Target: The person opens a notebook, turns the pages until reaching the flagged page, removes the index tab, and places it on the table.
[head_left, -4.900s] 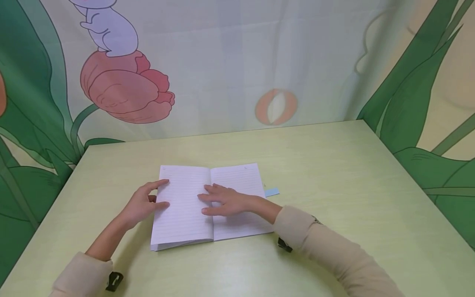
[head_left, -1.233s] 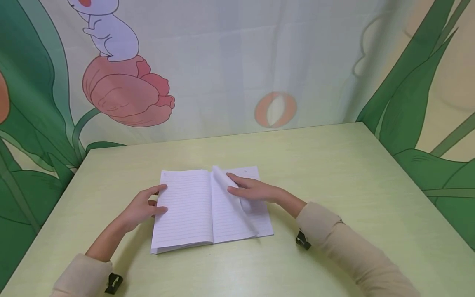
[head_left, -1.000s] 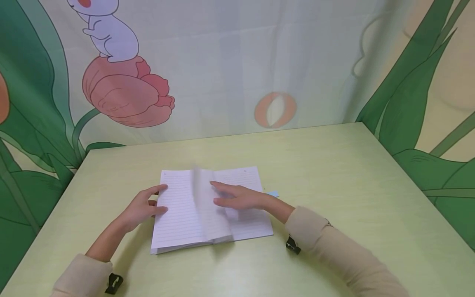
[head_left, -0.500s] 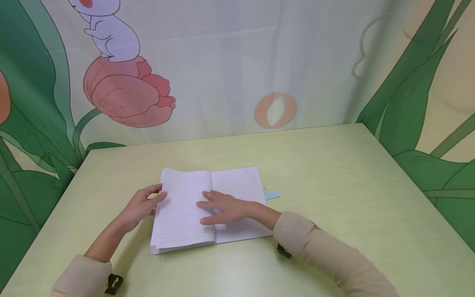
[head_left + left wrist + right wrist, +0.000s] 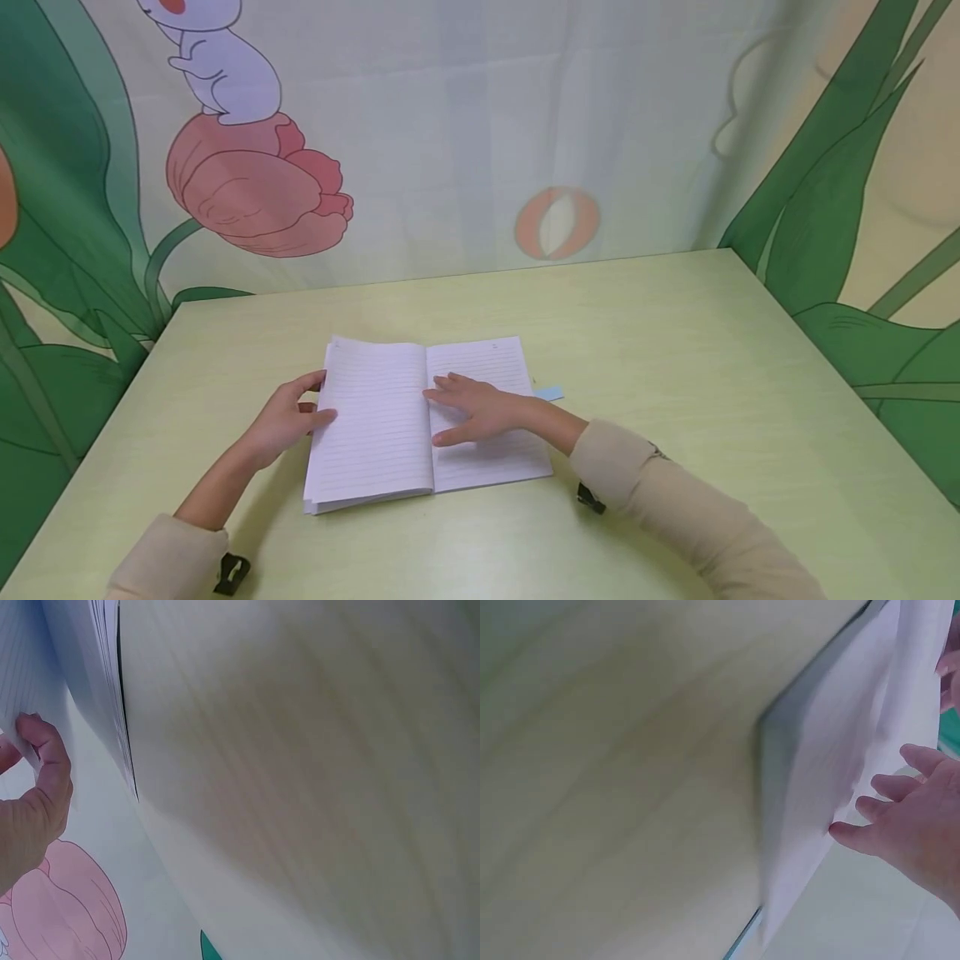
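Observation:
An open notebook (image 5: 378, 417) with white lined pages lies on the table. My left hand (image 5: 281, 423) is at its left edge, thumb on top of the left-hand page and other fingers at or behind the edge. In the left wrist view, curled fingers of my left hand (image 5: 41, 787) pinch the lined page (image 5: 22, 675). My right hand (image 5: 480, 411) is spread over the right-hand page near the centre fold. The right wrist view shows my right hand (image 5: 915, 817) with fingers extended beside the paper (image 5: 832, 772); whether they all touch it I cannot tell.
A light blue strip (image 5: 550, 393) sticks out past the notebook's right edge. The pale wooden table (image 5: 675, 350) extends around it, with a printed curtain (image 5: 420, 150) behind. Dark clip-like pieces (image 5: 232, 573) are at both cuffs.
A page was turned from right to left by my right hand and lies on the left side. My left fingers shifted to take in its edge. My right hand has drawn back rightward from the left page.

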`<state>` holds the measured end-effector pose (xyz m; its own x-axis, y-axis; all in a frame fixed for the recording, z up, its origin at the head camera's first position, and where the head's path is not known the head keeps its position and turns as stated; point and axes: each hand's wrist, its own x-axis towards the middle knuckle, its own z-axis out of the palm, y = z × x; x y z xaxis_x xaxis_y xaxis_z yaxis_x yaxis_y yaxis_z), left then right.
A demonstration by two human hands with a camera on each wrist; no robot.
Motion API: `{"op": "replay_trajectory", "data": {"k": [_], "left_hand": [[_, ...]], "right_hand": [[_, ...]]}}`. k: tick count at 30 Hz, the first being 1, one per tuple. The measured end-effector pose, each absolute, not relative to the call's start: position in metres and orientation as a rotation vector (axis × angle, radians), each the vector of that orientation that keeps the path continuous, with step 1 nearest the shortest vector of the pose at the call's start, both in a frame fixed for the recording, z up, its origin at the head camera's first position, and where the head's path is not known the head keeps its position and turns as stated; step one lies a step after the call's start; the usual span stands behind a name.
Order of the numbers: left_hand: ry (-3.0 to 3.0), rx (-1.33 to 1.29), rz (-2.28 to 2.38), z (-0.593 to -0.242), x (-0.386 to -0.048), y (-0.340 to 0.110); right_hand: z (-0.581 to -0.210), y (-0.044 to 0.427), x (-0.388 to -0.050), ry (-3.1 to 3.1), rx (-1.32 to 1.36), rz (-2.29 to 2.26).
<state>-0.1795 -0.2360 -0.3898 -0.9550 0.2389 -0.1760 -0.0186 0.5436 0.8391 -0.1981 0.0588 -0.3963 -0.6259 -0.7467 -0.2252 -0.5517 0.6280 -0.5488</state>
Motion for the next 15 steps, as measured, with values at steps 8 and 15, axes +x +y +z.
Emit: {"op": "replay_trajectory", "data": {"k": [8, 15], "left_hand": [[2.524, 0.179, 1.359, -0.392, -0.181, -0.237], [2.518, 0.167, 1.356, -0.391, -0.182, -0.237]], "right_hand": [[-0.401, 0.090, -0.213, 2.520, -0.951, -0.566], [-0.405, 0.114, -0.224, 2.599, -0.859, -0.547]]}}
